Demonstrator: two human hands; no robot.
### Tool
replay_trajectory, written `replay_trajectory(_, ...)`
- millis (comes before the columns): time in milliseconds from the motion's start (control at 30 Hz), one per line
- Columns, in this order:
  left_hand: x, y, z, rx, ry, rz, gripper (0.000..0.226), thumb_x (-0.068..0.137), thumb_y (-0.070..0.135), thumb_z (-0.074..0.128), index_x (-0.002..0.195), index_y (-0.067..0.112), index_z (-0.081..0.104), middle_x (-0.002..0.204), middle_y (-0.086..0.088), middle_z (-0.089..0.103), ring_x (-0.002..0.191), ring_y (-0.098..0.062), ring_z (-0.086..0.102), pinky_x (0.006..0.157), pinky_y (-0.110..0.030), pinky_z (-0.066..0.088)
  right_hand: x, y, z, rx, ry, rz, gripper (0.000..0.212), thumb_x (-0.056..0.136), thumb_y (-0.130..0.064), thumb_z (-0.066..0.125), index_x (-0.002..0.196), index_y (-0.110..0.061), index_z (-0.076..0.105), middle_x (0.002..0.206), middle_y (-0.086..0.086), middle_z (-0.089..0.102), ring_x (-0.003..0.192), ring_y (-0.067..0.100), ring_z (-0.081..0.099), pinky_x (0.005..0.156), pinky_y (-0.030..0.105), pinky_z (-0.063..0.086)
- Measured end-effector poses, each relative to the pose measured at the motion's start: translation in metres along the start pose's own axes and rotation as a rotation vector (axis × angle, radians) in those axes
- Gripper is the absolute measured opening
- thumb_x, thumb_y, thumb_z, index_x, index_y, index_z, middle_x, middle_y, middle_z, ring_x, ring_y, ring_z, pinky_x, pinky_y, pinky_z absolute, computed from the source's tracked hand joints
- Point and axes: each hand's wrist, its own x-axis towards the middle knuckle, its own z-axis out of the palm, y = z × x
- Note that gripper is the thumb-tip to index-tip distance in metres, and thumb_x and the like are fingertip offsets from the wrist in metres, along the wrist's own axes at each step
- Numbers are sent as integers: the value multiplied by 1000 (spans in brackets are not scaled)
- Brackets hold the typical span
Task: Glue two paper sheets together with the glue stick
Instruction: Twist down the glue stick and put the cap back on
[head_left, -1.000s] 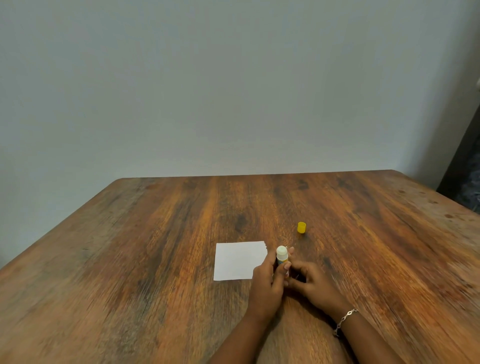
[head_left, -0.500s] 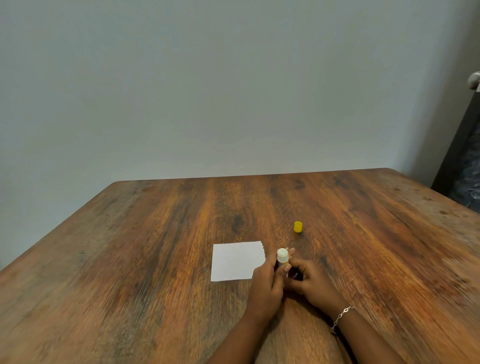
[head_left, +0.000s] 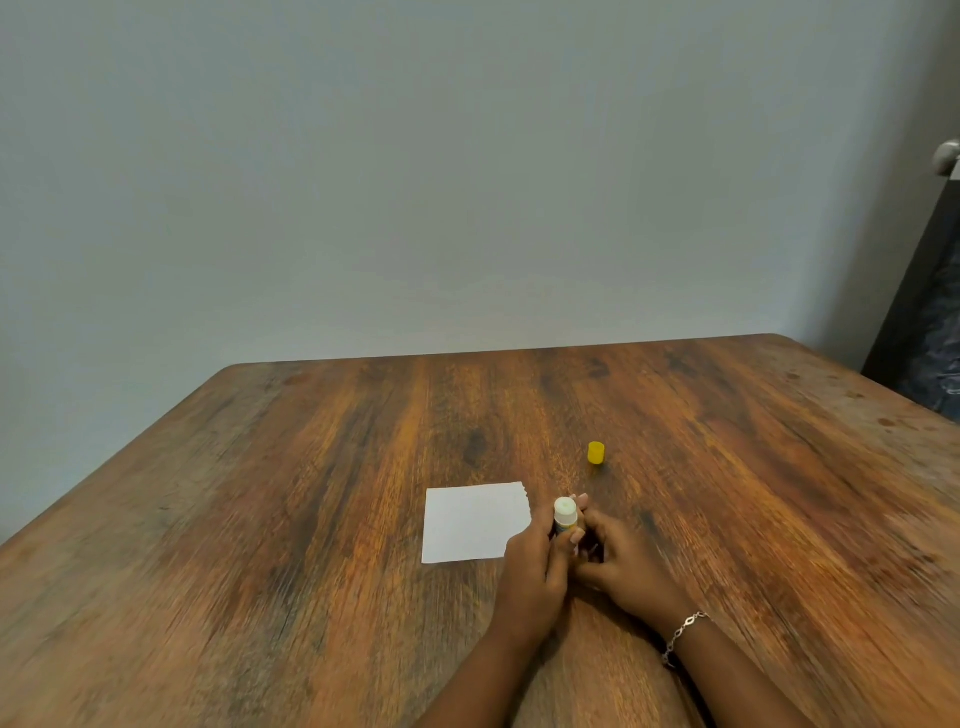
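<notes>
An uncapped glue stick is gripped upright by the left hand and right hand beside white paper.

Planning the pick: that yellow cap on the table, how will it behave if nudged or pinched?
The yellow cap looks small and hollow, so probably very light and easily knocked. It stands upright on the table; tipped over, its round wall would likely roll. Smooth plastic may slip.

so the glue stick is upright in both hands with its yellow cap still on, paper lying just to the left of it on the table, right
Not quite. The cap is off: the yellow cap stands alone on the table, beyond the hands, and the head view shows the glue stick with its white tip bare. The rest holds: it is upright between the left hand and right hand, with the paper lying to its left.
</notes>
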Motion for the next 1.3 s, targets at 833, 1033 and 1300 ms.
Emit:
replay_trajectory(833, -1, -2, -1, 8, 34, -33, 26, 91, 12, 53, 114, 23, 55, 97, 26, 61, 95, 13, 57, 77, -4, 45, 2, 4, 1, 94, -25, 3, 37, 60, -26, 69, 93, -9, 63, 83, 0, 70, 74, 11, 63, 64, 21, 47)
replay_trajectory(1033, 0, -4, -1, -2, 57, -46, 25, 90, 11, 54, 112, 22, 57, 96, 25, 63, 94, 8, 60, 75, -7, 48, 2, -1, -2, 115, -75, -9, 26, 75, -2, 67, 88, -24, 66, 83, -10, 70, 81, -1, 61, 71, 10, 45)
replay_trajectory(1300, -2, -3, 1, 28, -15, -26, 21, 88, 21, 52, 108, 21, 57, 91, 22, 61, 88, 13, 58, 73, -10, 47, 1, -1, -1, 39, -40, 12, 23, 65, -10, 69, 83, -24, 66, 78, -9, 70, 76, -1, 64, 65, 12, 44)
